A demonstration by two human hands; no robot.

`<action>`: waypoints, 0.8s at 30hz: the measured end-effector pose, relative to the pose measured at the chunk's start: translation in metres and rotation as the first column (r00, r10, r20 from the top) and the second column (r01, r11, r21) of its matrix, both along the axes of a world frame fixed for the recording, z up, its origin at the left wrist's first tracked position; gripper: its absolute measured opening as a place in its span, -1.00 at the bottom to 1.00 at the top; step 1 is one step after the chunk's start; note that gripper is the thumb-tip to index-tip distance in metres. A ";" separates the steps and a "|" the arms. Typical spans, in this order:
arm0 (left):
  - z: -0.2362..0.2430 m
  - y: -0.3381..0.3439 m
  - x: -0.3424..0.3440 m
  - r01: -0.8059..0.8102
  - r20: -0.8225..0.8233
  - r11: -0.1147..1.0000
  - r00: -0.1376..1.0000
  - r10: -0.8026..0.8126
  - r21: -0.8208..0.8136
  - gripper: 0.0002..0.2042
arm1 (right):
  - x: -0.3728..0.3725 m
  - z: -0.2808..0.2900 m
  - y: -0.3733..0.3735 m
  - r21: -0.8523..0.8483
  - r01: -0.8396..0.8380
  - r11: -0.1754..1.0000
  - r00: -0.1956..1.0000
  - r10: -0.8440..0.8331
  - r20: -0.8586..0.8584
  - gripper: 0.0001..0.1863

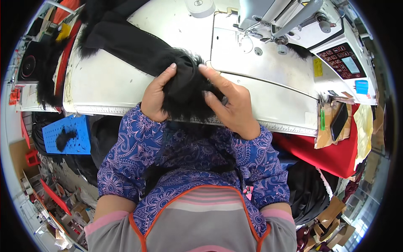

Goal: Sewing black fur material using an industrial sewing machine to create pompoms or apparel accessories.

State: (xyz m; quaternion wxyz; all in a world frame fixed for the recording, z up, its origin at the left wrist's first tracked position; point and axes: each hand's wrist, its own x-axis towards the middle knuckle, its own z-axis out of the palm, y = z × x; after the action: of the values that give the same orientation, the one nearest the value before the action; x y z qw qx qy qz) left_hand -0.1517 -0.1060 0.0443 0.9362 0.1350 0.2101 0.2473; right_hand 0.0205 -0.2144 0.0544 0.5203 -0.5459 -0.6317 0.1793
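A black fabric piece with fur along its edges (189, 86) lies bunched near the front of the sewing table, and a long strip of it runs off to the far left. My left hand (155, 94) is closed on its left side, thumb on top and the other fingers hidden underneath. On the other side, my right hand (237, 103) grips the furry edge, with the index fingertip on the upper rim and the thumb lower down. Some of the right fingers are hidden behind the cloth. Black fur hangs over the table's front edge.
A white sewing machine (268, 21) with a control panel (342, 61) stands at the far right. A phone (339, 122) lies on cardboard beside red cloth (319, 153). At left are a blue perforated tray (79, 134) holding black fluff and a black speaker (30, 63).
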 end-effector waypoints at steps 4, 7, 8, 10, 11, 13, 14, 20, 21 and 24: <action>0.006 -0.002 0.003 0.045 -0.220 0.987 0.975 -0.010 0.155 -0.71 | 0.005 -0.005 0.000 -0.031 -0.049 0.998 0.998 0.050 0.050 -0.56; 0.012 0.008 -0.005 0.248 -0.242 0.936 0.952 -0.188 0.250 -0.68 | 0.002 0.005 -0.005 -0.266 0.049 0.963 0.998 -0.058 -0.024 -0.61; 0.016 0.004 -0.001 0.220 -0.310 0.932 0.942 -0.127 0.289 -0.68 | 0.002 0.006 -0.004 -0.265 0.049 0.963 0.998 -0.057 -0.024 -0.61; 0.020 0.002 0.001 0.195 -0.375 0.924 0.925 -0.062 0.329 -0.68 | 0.001 0.007 -0.002 -0.047 -0.027 0.999 0.999 0.026 -0.036 -0.66; 0.021 0.002 0.001 0.210 -0.371 0.918 0.926 -0.076 0.337 -0.69 | 0.002 0.006 -0.001 -0.046 -0.026 0.999 0.999 0.024 -0.036 -0.66; 0.024 0.003 0.002 0.227 -0.367 0.911 0.926 -0.092 0.345 -0.69 | 0.003 0.002 0.001 -0.010 -0.048 0.999 0.990 0.049 0.136 -0.64; 0.027 0.005 0.003 0.235 -0.377 0.874 0.924 -0.065 0.425 -0.70 | 0.005 -0.001 0.002 -0.007 -0.048 0.999 0.989 0.049 0.136 -0.64; 0.022 0.060 -0.018 0.174 -0.317 0.690 0.945 0.085 0.703 -0.65 | 0.008 0.009 -0.004 -0.148 0.197 0.969 0.980 -0.189 0.066 -0.75; 0.020 0.056 -0.007 0.147 -0.348 0.431 0.831 0.435 0.890 -0.64 | 0.005 0.008 -0.003 -0.147 0.199 0.969 0.979 -0.191 0.068 -0.75; 0.046 0.028 -0.002 0.338 -0.064 -0.262 0.713 0.699 0.904 -0.67 | 0.006 0.002 0.001 -0.157 0.261 0.953 0.965 -0.260 0.025 -0.79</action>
State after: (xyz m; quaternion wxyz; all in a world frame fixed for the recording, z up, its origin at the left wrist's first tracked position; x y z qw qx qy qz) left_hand -0.1538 -0.0775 0.0907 0.2559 0.8385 0.2524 0.4094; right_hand 0.0264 -0.2130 0.0565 0.4931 -0.6645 -0.5389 0.1580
